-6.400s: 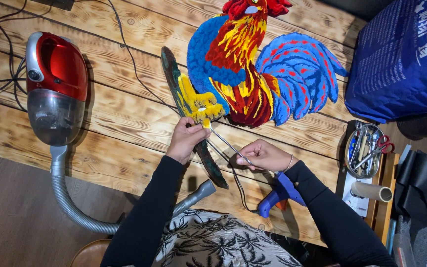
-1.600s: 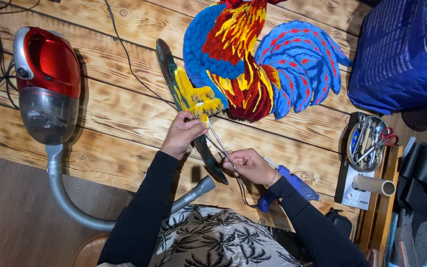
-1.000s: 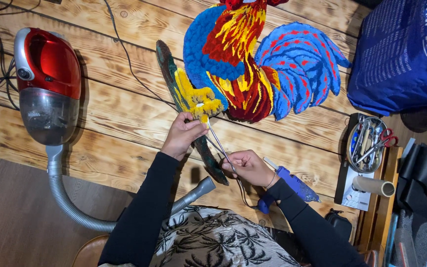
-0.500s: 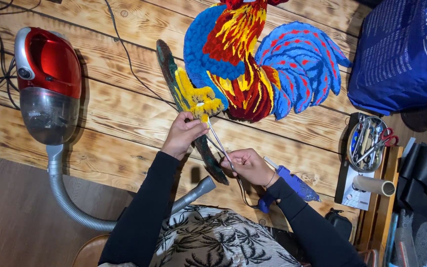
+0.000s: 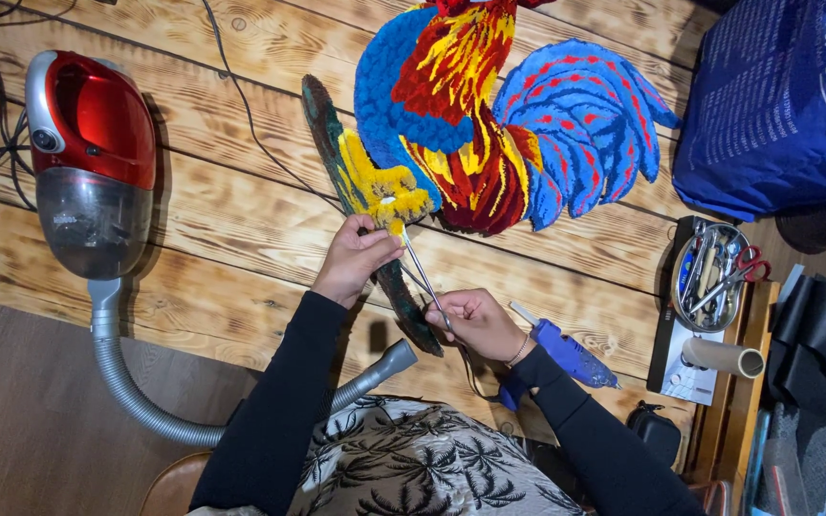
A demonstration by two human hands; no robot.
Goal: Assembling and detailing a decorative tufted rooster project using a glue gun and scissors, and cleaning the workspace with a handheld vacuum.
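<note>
Left hand (image 5: 354, 263) pinches the yellow foot of the tufted yarn rooster rug (image 5: 475, 124) at 12 o'clock; right hand (image 5: 473, 322) grips long thin scissors (image 5: 423, 272). Soft, floppy, probably light, so best held by its edge.

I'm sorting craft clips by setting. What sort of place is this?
Probably a home craft workspace on a scorched-plank wooden surface: a tufted rooster piece lies there, with a blue glue gun, a tin of scissors and tools and a red canister vacuum.
</note>
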